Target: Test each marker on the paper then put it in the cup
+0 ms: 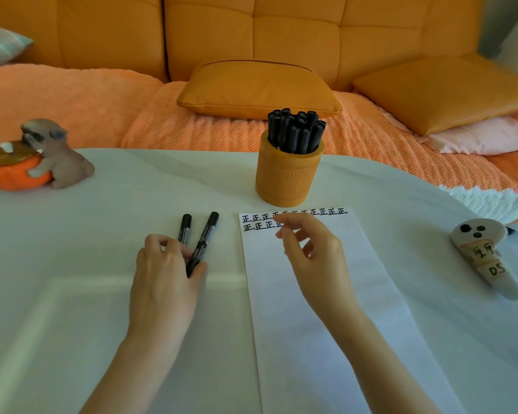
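Observation:
Two black capped markers lie on the white table left of the paper: one marker (204,240) slants toward my left hand (165,264), whose thumb and fingers pinch its near end; the other marker (185,228) lies just left of it, partly under my fingers. A long white paper (311,294) carries two rows of black marks at its far end. My right hand (311,249) hovers over the paper's upper part, fingers loosely curled, holding nothing. An orange cup (287,177) beyond the paper holds several black markers (295,130).
A dog figurine with an orange bowl (36,162) sits at the far left of the table. A white ghost-like toy (488,255) lies at the right. An orange sofa with cushions (257,88) runs behind the table.

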`<state>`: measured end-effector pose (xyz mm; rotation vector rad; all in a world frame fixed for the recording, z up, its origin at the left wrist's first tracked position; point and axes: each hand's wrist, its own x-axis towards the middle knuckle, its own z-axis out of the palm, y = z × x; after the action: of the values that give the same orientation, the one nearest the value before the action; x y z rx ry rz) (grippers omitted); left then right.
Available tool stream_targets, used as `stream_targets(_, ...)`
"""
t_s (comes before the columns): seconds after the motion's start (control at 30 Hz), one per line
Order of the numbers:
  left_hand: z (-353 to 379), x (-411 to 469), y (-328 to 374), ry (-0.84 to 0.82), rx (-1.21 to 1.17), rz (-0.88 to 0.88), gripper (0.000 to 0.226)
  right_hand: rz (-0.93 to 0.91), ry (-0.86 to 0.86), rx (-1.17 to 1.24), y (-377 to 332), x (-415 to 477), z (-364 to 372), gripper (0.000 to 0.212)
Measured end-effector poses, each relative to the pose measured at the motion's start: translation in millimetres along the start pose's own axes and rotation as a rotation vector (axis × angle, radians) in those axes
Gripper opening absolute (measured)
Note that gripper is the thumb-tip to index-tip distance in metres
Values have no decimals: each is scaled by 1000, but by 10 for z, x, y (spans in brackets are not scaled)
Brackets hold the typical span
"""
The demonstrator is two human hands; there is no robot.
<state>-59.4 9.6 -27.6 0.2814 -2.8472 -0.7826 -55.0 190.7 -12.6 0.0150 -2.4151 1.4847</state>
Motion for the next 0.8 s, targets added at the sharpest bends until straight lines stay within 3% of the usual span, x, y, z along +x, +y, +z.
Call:
stream_targets(0.37, -64, -39, 18, 79, -5, 68, 19, 49, -59, -37, 0, -11, 32, 23)
stream_targets(0.5, -129, -30, 75, 98, -196, 172, 14, 169, -122, 108, -64, -19, 76, 11)
stream_targets(0.63, -135, -70, 196, -97, -442, 214, 5, 308, -232, 346, -151, 15, 87, 31)
stream_targets(0.7, -97, -101, 230, -228, -454, 242, 8, 307, -237, 380, -175, 29, 91, 27)
stream_targets(0.8, -71, -149, 263, -332, -404, 282, 3, 283, -247, 416, -172, 34, 111, 39)
